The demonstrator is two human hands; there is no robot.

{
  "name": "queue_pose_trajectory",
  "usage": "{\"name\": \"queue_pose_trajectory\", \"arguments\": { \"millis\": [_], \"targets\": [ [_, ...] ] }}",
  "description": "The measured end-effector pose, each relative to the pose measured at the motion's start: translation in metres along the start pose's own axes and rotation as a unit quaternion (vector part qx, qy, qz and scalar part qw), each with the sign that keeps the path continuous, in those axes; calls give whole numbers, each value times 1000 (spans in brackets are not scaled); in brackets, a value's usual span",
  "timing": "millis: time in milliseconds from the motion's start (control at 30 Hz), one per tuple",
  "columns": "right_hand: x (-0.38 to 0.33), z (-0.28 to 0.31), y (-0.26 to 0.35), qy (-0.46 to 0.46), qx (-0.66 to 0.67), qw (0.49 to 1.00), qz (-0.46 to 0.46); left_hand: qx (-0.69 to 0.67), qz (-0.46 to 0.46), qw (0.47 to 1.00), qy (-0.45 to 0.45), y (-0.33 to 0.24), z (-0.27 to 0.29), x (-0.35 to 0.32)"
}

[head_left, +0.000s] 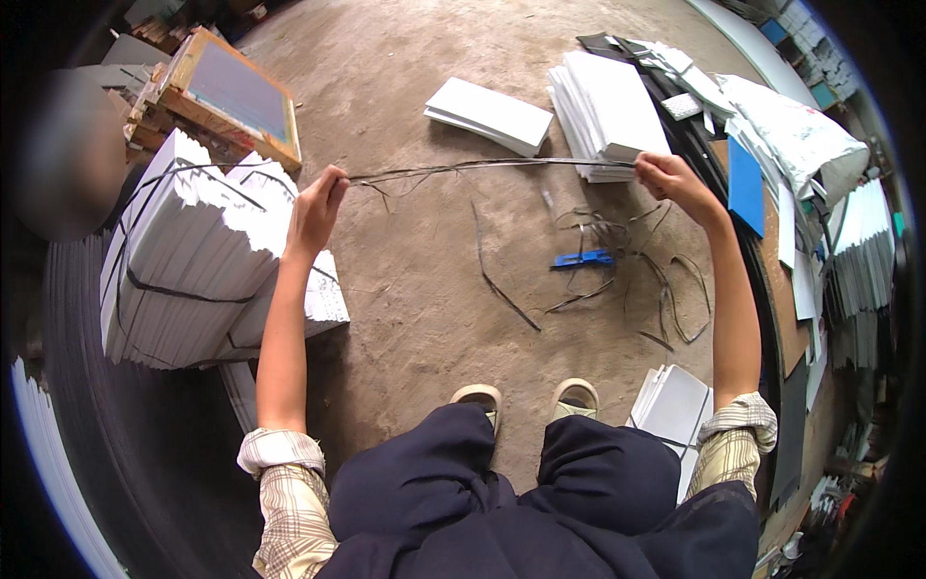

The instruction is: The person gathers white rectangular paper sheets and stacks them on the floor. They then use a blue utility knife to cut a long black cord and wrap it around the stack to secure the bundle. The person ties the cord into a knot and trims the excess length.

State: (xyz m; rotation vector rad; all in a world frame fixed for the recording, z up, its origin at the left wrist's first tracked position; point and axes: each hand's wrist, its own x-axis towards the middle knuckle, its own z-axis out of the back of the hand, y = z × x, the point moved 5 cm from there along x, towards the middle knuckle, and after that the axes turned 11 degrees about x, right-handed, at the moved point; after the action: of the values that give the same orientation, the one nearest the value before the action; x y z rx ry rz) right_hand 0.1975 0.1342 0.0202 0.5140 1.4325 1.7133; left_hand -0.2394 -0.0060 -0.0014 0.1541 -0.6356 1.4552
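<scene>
Both arms outstretched, left grip and right grip closed.

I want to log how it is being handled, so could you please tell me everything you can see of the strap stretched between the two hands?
The strap is a thin, flat, dark band, plastic by its look, pulled nearly level and taut above the dirt floor. The left hand pinches one end, the right hand the other. Near the left hand it frays into loose strands that droop. It passes in front of two stacks of white sheets, apparently without touching them.
</scene>
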Motion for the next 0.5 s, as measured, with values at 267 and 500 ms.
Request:
{"name": "queue_pose_trajectory", "arguments": {
  "millis": [267, 500],
  "targets": [
    [-57, 92, 13, -104, -90, 990, -24, 78, 37, 996, 16, 36, -10, 13],
    [-96, 136, -1, -188, -109, 976, -23, 210, 200, 957, 16, 78, -8, 3]
  ]
}}
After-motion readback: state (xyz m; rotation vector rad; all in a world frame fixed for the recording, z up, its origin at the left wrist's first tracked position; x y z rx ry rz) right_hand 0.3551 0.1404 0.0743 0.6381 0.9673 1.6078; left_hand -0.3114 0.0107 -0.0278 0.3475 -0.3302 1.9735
